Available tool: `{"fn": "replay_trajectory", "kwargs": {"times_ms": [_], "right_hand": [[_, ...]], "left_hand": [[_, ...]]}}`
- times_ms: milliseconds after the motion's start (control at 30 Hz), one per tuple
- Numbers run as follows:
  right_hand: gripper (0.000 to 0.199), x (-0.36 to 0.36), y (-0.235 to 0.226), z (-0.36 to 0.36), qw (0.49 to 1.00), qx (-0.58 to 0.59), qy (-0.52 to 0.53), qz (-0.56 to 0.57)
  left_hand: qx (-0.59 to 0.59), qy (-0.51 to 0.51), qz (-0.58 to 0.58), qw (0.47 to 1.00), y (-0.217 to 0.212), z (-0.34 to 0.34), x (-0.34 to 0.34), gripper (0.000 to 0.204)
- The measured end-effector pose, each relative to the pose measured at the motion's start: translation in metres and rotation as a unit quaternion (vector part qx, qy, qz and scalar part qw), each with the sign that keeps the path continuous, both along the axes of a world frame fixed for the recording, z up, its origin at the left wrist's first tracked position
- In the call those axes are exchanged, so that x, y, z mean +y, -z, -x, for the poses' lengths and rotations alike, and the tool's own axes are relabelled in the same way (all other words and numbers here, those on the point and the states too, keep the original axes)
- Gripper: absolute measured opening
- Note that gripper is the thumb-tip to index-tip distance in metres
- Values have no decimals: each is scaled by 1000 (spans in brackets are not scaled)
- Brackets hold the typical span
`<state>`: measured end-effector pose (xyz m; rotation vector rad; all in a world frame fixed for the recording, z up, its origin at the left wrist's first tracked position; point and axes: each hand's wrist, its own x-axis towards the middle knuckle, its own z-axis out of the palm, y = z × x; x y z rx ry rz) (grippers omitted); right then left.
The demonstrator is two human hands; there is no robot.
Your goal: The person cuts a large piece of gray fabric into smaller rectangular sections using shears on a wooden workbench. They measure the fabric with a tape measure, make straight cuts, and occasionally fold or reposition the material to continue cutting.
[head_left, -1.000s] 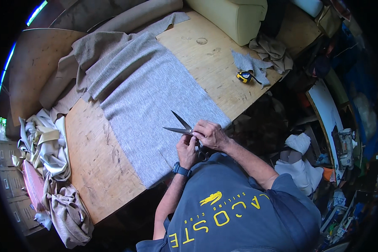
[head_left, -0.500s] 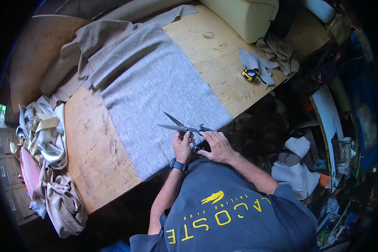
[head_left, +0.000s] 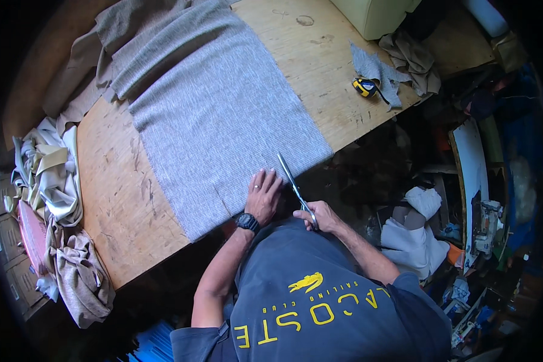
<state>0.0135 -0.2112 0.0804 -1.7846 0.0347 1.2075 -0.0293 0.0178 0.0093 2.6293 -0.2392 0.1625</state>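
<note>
Head view: scissors (head_left: 295, 188) no longer lying spread over the grey fabric (head_left: 223, 127) as half a second ago — now swung round to the cloth's near right edge, blades nearly closed and pointing up along that edge. Right hand (head_left: 320, 215) wrapped shut on the scissor handles, grip firm, off the edge of the wooden surface (head_left: 117, 205). Left hand (head_left: 264, 196) moved from the handles onto the fabric — flat, fingers spread, pressing the near edge down, holding nothing. Short slit already visible in the hem left of that hand. Judged: cutting set up along the right side, cloth pinned for it. Yellow tape measure (head_left: 365, 88) well apart, among grey scraps (head_left: 374, 69).
</note>
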Motion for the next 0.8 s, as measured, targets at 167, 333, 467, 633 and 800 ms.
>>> {"fn": "replay_trajectory", "kwargs": {"times_ms": [167, 333, 467, 633, 800], "right_hand": [[58, 5, -14, -15, 996, 42, -71, -14], [62, -2, -14, -9, 989, -25, -128, 66], [61, 13, -17, -20, 987, -26, -142, 65], [59, 62, 16, -50, 985, -94, -139, 43], [55, 77, 20, -58, 990, -94, -104, 13]], "left_hand": [[58, 26, -29, 998, 20, 21, 1, 65], [58, 12, -25, 998, 17, 20, -5, 64], [64, 48, -45, 996, 21, 22, 1, 64], [54, 71, -61, 994, 31, 25, 6, 56], [66, 61, -44, 995, 32, 27, 6, 45]]}}
